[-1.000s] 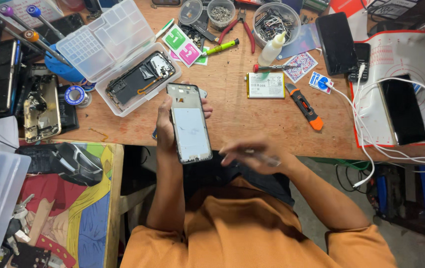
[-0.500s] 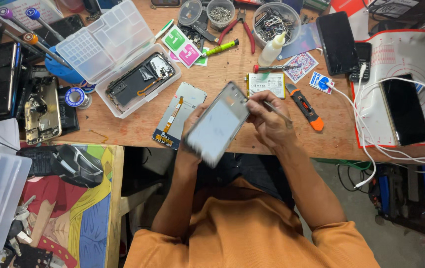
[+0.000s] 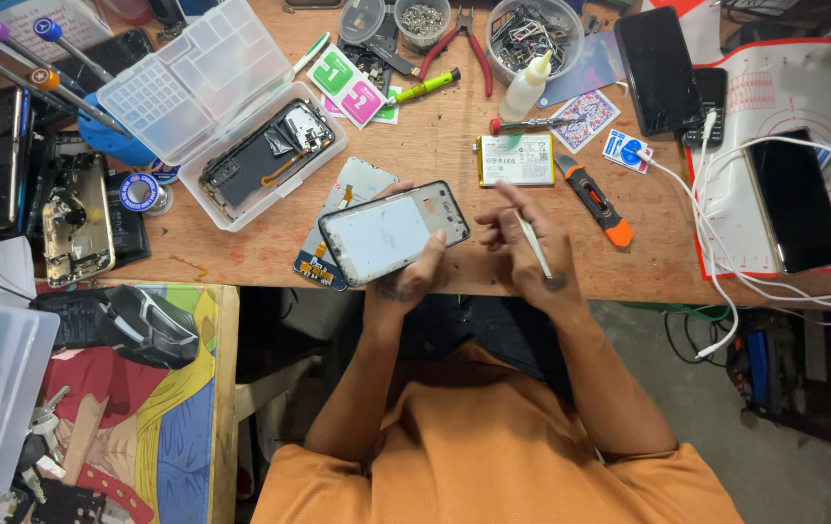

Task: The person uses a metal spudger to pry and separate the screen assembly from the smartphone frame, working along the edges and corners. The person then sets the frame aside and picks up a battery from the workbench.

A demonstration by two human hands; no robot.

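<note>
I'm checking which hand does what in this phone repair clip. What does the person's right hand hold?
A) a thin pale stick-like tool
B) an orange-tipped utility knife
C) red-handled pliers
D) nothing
A: the right hand grips a thin pale tool beside the phone frame held by the left hand; the orange-tipped knife and the red-handled pliers lie untouched on the wooden table.

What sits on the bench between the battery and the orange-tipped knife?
Nothing: in the head view only bare wood separates the battery from the knife, which lies close to its right edge.
</note>
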